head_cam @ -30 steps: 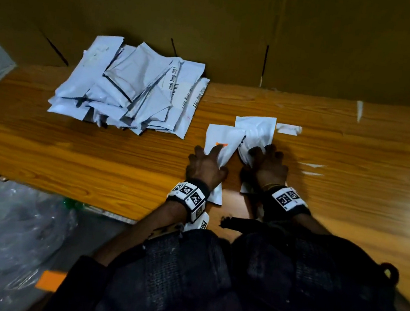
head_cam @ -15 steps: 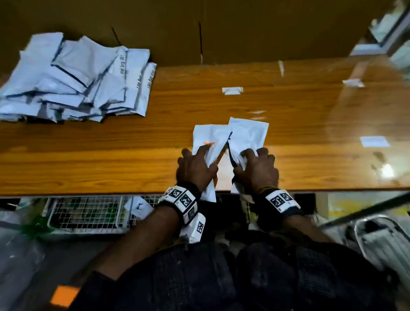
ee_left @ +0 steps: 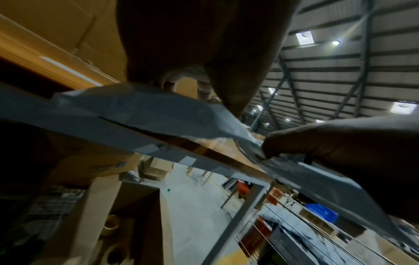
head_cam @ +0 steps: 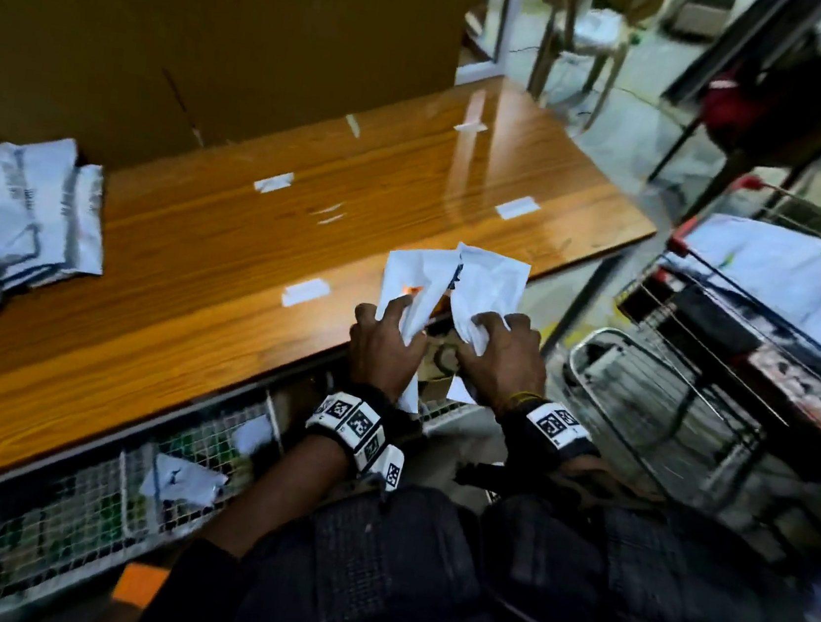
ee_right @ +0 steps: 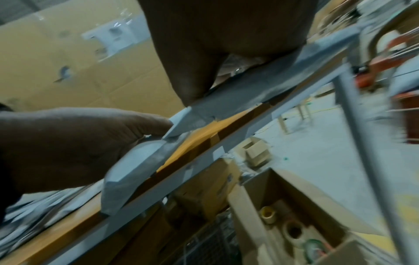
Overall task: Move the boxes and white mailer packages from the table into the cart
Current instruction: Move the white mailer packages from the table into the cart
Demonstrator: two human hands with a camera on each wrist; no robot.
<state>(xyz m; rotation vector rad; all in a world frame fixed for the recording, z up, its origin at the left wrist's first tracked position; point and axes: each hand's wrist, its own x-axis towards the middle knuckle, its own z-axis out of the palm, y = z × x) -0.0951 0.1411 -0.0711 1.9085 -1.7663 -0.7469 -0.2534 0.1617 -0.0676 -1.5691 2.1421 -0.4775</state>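
Two white mailers off the counter's (head_cam: 249, 260) near edge, one per hand. Left hand (head_cam: 383, 346) curled round the left mailer (head_cam: 409, 279), fingers over its top face, thumb underneath as seen from the left wrist view (ee_left: 140, 111). Right hand (head_cam: 501, 358) bunched on the right mailer (head_cam: 492, 282), crumpling its lower half; thumb pressed against the underside in the right wrist view (ee_right: 238, 89). Both packages half over the counter, half past its near edge, tops touching each other.

Likely very light and limp: thin plastic film, creasing freely under the fingers, flat with little inside. Probably slick too, so a pinch through the body with thumb opposing fingers seems safer than a fingertip hold at a corner. No sign of anything fragile, though contents not visible.

More mailers in a loose heap (head_cam: 16, 221) at the counter's far left end, not yet moved. Cart (head_cam: 709, 306) just beyond the counter's right end, wire-sided with red corner caps, already bearing pale packages (head_cam: 774, 283). No boxes visible on the counter. Small white slips (head_cam: 304, 292) scattered across the counter's top. Judged step: carrying this pair rightward toward the cart.
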